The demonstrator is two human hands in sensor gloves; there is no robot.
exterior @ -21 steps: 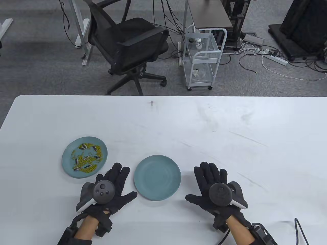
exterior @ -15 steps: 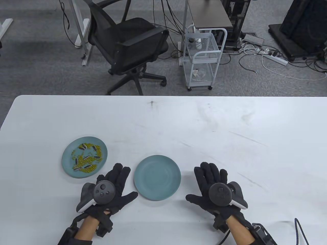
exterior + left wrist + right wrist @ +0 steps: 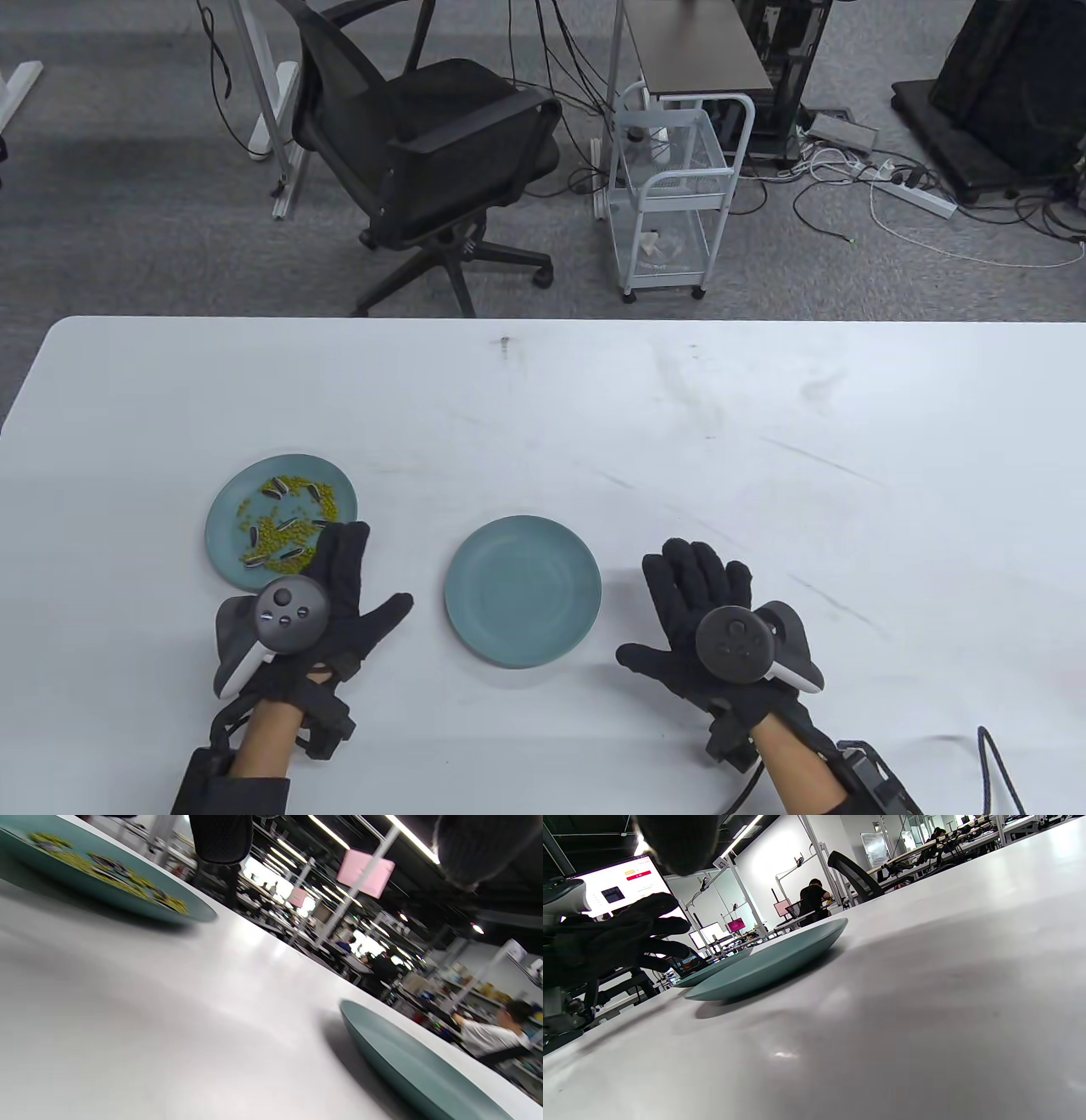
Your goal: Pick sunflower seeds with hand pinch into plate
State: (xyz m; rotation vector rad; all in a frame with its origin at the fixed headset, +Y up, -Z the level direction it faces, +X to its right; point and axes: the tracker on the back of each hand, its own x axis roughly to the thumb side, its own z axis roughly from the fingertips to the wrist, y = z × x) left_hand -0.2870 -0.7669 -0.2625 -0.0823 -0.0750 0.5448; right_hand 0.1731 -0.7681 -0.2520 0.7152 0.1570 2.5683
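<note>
A teal plate (image 3: 222,526) at the left holds striped sunflower seeds (image 3: 293,525) mixed with small yellow-green beans (image 3: 273,536). An empty teal plate (image 3: 523,590) lies in front of me at the middle. My left hand (image 3: 363,577) is open with fingers spread, and its fingertips lie over the seed plate's near right rim. My right hand (image 3: 666,607) rests open and flat on the table, to the right of the empty plate. The left wrist view shows the seed plate (image 3: 127,899) and the empty plate (image 3: 407,1065). The right wrist view shows the empty plate (image 3: 772,963) and my left hand (image 3: 619,938).
The white table (image 3: 764,475) runs wide to the right and back. A black cable (image 3: 997,764) lies at the near right corner. A black office chair (image 3: 441,161) and a white wire cart (image 3: 670,195) stand on the floor beyond the far edge.
My left hand has moved left and forward from beside the empty plate to the seed plate's near right rim. My right hand and both plates have stayed put.
</note>
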